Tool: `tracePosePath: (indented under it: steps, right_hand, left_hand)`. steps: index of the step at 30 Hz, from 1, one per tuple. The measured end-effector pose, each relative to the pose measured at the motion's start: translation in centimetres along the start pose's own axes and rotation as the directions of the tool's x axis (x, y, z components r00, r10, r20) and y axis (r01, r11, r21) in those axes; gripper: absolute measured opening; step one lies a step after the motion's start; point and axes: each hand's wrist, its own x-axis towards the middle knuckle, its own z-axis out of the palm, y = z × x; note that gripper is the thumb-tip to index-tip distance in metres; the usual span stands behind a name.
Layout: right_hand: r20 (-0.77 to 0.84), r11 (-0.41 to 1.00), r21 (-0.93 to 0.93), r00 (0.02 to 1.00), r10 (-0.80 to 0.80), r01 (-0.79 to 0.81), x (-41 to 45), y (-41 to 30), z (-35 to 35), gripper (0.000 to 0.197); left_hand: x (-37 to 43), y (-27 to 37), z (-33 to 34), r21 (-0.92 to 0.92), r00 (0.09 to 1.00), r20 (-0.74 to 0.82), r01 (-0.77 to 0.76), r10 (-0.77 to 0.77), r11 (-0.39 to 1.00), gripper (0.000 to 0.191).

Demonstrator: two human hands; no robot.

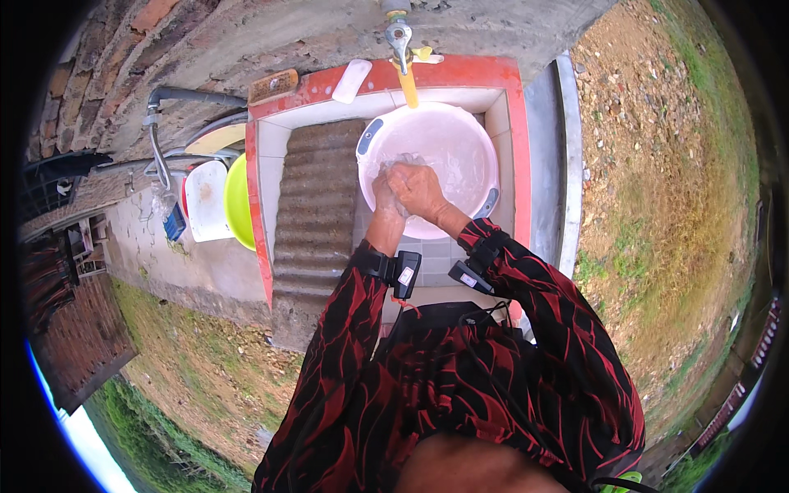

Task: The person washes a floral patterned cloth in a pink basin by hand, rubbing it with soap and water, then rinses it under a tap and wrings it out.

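Observation:
A pink plastic basin (459,222) with grey handles stands inside a tiled wash sink (516,166) with a red rim. Pale, cloudy water (453,148) lies in it. Over the basin's left side my left hand (386,200) and my right hand (419,188) are pressed together, fingers curled. Between them they grip a pale, wet, crumpled thing (402,159), apparently a cloth; most of it is hidden by the fingers. My right hand lies partly over my left. Above the basin's far edge hangs a tap (399,37) with a yellow spout (408,86).
Left of the basin is a ridged concrete washboard (317,203). A scrubbing brush (273,85) and a white piece (352,81) rest by the far rim. Beyond the left wall are a lime-green basin (239,203), a white board (206,200) and a blue basket (174,223).

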Motion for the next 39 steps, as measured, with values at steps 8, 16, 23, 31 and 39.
tracePosePath:
  steps: [8, 16, 23, 31, 39]
  right_hand:
    - [0.046, 0.813, -0.168, 0.82, 0.571, -0.557, -1.1, 11.5, -2.8, 0.028]
    - [0.143, 0.812, -0.455, 0.871, 0.471, -0.365, -5.7, 13.9, -0.6, 0.035]
    - [0.044, 0.715, -0.512, 0.817, 0.575, -0.476, -4.9, 17.7, -3.8, 0.027]
    - [0.551, 0.382, 0.393, 0.547, 0.631, -0.837, -0.1, 1.0, -0.8, 0.024]
    - [-0.01, 0.928, -0.122, 0.935, 0.353, -0.352, 1.1, 3.7, 0.6, 0.041]
  left_hand:
    - [-1.7, -1.1, 4.7, 0.293, 0.826, -0.558, 0.292, -0.085, 0.91, 0.032]
    - [-1.1, -2.7, -0.3, 0.554, 0.851, -0.502, 0.453, -0.154, 0.699, 0.047]
    - [0.8, -2.2, -0.5, 0.716, 0.823, -0.56, 0.42, 0.099, 0.558, 0.062]
    - [-2.7, 1.3, 2.6, 0.683, 0.929, -0.303, 0.366, -0.211, 0.632, 0.035]
    - [0.4, -1.3, 1.0, 0.207, 0.87, -0.492, 0.148, -0.028, 0.967, 0.027]
